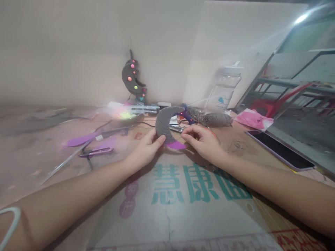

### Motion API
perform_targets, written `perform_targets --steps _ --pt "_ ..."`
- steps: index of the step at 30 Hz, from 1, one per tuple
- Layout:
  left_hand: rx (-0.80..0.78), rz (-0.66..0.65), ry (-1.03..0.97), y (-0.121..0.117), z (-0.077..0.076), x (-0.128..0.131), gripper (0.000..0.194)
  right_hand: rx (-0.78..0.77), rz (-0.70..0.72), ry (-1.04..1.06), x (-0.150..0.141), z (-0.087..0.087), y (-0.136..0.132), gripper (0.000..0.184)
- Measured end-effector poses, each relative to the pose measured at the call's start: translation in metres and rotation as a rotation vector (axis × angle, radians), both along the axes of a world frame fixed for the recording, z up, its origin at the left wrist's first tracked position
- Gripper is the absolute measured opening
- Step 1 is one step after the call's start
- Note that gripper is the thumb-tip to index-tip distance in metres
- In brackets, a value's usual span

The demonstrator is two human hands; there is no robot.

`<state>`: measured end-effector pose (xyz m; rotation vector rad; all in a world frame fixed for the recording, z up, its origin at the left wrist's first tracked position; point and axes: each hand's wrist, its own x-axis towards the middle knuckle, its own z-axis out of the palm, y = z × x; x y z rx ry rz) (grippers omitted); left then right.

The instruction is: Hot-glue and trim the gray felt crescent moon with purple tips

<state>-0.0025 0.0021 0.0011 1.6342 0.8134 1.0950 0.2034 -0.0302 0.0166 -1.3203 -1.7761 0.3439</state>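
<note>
A crescent moon shape [164, 124] wound with grey yarn stands upright above the cardboard. My left hand [151, 143] grips its lower left edge between thumb and fingers. At its lower tip a bare purple part [177, 144] shows, not covered by yarn. Just right of the crescent, my right hand [200, 139] is closed in a pinch; whatever lies between its fingertips, perhaps a strand, is too fine to make out. Behind the right hand lies a bundle of grey yarn [216, 119].
A finished-looking crescent with coloured balls [130, 79] hangs against the wall. Purple thread snips [98, 152] and a purple strip [81, 139] lie at left. On the right are a phone [281, 149], a pink packet [255, 119] and a clear bottle [225, 89]. Printed cardboard [146, 219] covers the table.
</note>
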Motion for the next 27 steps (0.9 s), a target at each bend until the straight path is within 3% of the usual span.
perform_targets --steps 8,14,21,23,27 --pt "0.027 -0.064 0.002 -0.001 0.000 0.000 0.023 -0.036 0.015 0.037 -0.001 0.000 -0.002 0.012" --pt "-0.054 -0.145 -0.017 -0.003 0.001 0.000 0.029 -0.033 0.048 0.045 -0.001 -0.001 -0.001 0.009" --pt "-0.159 -0.081 -0.085 0.001 0.000 -0.002 0.027 -0.087 0.072 0.373 0.008 -0.009 0.006 0.024" --pt "-0.186 -0.076 -0.121 0.005 -0.002 -0.003 0.027 -0.013 0.059 0.335 0.010 -0.007 0.004 0.023" --pt "-0.211 -0.082 -0.178 0.011 -0.007 -0.004 0.033 0.092 0.091 0.028 0.007 -0.002 -0.004 0.016"
